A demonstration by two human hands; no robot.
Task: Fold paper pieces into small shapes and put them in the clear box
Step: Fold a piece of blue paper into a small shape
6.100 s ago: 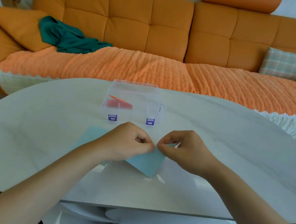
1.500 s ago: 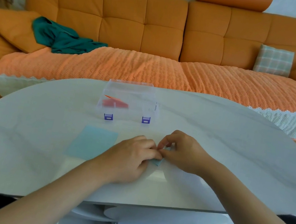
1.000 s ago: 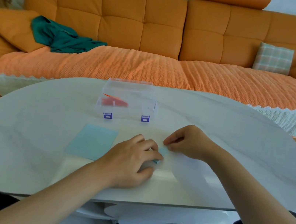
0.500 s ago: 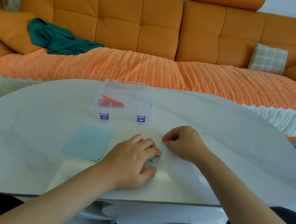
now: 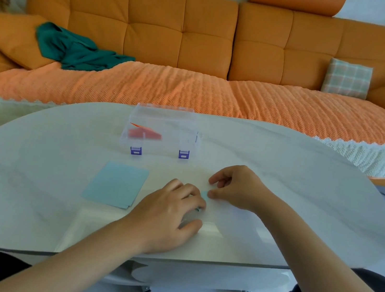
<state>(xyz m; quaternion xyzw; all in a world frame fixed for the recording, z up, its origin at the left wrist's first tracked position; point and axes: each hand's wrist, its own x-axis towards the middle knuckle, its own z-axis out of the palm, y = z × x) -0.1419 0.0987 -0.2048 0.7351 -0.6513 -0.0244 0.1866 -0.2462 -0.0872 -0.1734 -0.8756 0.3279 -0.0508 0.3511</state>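
I'm pressing my left hand [image 5: 170, 215] flat on the blue paper [image 5: 204, 194] to pin it for creasing, my right hand [image 5: 237, 190] pinching its edge.

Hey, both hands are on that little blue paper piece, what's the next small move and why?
Probably the right hand should slide its pinch along the blue paper piece to sharpen the crease. The left hand lies flat over most of it, only a small corner shows between the hands, and it is not yet in the clear box.
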